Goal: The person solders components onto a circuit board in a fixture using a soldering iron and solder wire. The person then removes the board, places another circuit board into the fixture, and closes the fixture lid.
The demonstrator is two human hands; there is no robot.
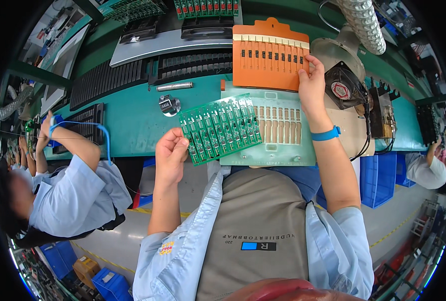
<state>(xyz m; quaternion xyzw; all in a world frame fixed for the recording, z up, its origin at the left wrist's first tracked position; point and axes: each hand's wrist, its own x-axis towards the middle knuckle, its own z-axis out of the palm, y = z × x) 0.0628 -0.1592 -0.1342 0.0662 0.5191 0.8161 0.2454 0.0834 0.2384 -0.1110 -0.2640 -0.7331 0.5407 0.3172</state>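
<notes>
My left hand (170, 154) pinches the lower left edge of a green circuit board panel (220, 129), which is tilted above the bench. Rows of small components run across this panel. With my right hand (311, 85) I grip the right edge of an orange plate (265, 75), held upright farther back. A row of small black parts sits in the plate's narrow slots, below a pale strip. Under both lies a pale green slotted fixture (303, 150) at the bench's near edge. The circuit board panel covers part of its left side.
Left of the fixture are a small metal tally counter (168, 105) and a metal tube (175, 87). Black slotted racks (107, 83) stand behind. At right are a black fan (342, 85) and a silver duct (363, 25). A co-worker's arm (77, 143) reaches in at left.
</notes>
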